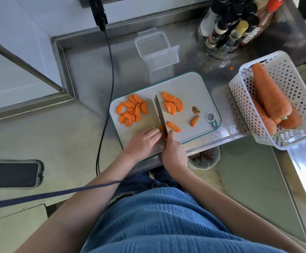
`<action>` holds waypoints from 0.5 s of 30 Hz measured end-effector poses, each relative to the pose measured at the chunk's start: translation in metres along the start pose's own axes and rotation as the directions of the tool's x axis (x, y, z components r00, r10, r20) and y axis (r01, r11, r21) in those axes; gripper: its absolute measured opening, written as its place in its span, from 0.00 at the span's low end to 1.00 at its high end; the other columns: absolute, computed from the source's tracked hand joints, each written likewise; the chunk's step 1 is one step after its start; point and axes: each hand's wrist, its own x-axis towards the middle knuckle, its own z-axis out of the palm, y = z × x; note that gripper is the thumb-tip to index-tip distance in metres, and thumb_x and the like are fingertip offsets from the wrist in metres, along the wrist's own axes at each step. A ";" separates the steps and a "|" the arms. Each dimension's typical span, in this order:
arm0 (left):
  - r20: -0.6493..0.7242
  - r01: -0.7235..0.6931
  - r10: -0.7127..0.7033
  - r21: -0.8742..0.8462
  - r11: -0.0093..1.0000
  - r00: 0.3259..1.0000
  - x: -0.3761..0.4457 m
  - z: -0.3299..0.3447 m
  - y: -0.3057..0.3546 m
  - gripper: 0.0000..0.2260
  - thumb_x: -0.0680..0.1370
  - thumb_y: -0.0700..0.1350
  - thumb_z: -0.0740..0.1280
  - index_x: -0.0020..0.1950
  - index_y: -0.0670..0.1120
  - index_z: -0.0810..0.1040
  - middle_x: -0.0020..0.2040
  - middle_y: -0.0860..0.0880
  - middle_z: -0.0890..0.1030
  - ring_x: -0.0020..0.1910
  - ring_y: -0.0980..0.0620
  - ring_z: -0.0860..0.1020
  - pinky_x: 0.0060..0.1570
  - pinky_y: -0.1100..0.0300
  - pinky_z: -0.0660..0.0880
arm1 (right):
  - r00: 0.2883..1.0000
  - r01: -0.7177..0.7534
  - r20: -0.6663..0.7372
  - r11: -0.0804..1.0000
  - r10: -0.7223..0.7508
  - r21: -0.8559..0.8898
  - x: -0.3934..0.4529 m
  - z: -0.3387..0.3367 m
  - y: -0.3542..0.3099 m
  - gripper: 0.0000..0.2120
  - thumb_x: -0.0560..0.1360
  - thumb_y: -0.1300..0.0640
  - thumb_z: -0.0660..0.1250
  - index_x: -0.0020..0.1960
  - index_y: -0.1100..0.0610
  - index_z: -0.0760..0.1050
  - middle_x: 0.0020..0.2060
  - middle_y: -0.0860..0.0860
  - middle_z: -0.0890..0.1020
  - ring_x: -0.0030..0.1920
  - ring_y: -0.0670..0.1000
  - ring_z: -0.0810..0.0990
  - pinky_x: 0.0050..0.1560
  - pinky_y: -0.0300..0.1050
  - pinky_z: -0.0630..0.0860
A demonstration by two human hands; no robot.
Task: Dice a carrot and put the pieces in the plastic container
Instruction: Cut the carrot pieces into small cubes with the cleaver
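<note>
On the grey cutting board (188, 88) lie a pile of carrot half-slices (131, 112) at the left and a few more half-slices (172, 105) right of the knife. My right hand (174, 150) grips the knife (160, 114), blade pointing away from me and down on the board. My left hand (143, 141) pinches a small carrot piece (162, 129) against the blade. A carrot wedge (174, 126), another wedge (194, 121) and the cut stem end (196, 110) lie to the right. The clear plastic container (156, 49) stands beyond the board with nothing in it.
A white perforated basket (292, 83) with whole carrots (270, 95) sits at the right. A round rack of bottles (232, 28) stands at the back right. A phone (11, 174) lies at the left, a black cable (110, 70) runs beside the board, and a bin (205, 157) is below the counter edge.
</note>
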 end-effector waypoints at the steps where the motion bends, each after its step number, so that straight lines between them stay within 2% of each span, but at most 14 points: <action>1: 0.003 0.004 -0.004 0.001 1.000 1.000 -0.001 0.000 0.000 0.11 0.70 0.36 0.64 0.51 0.37 0.80 0.50 0.42 0.81 0.49 0.46 0.78 0.38 0.54 0.80 | 1.000 0.004 0.000 1.000 -0.004 0.001 0.001 0.000 0.001 0.11 0.77 0.67 0.50 0.59 0.59 0.59 0.41 0.60 0.79 0.42 0.63 0.78 0.36 0.52 0.70; 6: 0.047 0.078 -0.076 -0.024 0.997 0.996 0.000 -0.004 0.006 0.17 0.65 0.33 0.74 0.53 0.39 0.79 0.52 0.45 0.80 0.45 0.46 0.80 0.35 0.55 0.79 | 0.998 0.056 -0.013 0.996 -0.055 0.068 0.005 -0.005 0.009 0.06 0.80 0.63 0.51 0.57 0.58 0.60 0.39 0.60 0.78 0.40 0.63 0.78 0.36 0.54 0.74; 10: 0.044 0.139 -0.138 -0.033 0.990 0.989 0.003 -0.003 0.010 0.16 0.66 0.33 0.73 0.52 0.40 0.79 0.52 0.45 0.79 0.41 0.45 0.80 0.31 0.55 0.77 | 0.995 0.083 -0.069 0.967 -0.069 0.239 0.006 -0.019 0.018 0.05 0.82 0.55 0.53 0.53 0.56 0.62 0.34 0.56 0.75 0.35 0.61 0.74 0.30 0.48 0.65; 13: 0.040 0.131 -0.130 -0.033 0.991 0.991 0.006 -0.001 0.010 0.17 0.66 0.33 0.73 0.54 0.41 0.79 0.53 0.45 0.79 0.44 0.45 0.79 0.33 0.53 0.78 | 0.993 0.075 -0.109 0.951 -0.044 0.300 0.009 -0.025 0.024 0.07 0.82 0.54 0.55 0.47 0.56 0.61 0.30 0.53 0.72 0.30 0.55 0.70 0.26 0.45 0.60; 15: -0.006 0.126 -0.127 -0.046 0.991 0.992 0.010 -0.002 0.011 0.17 0.66 0.31 0.73 0.54 0.40 0.79 0.52 0.45 0.79 0.48 0.48 0.75 0.37 0.53 0.78 | 0.993 0.065 -0.118 0.938 -0.026 0.341 0.011 -0.028 0.028 0.08 0.82 0.54 0.55 0.46 0.57 0.61 0.29 0.53 0.72 0.30 0.56 0.70 0.26 0.45 0.60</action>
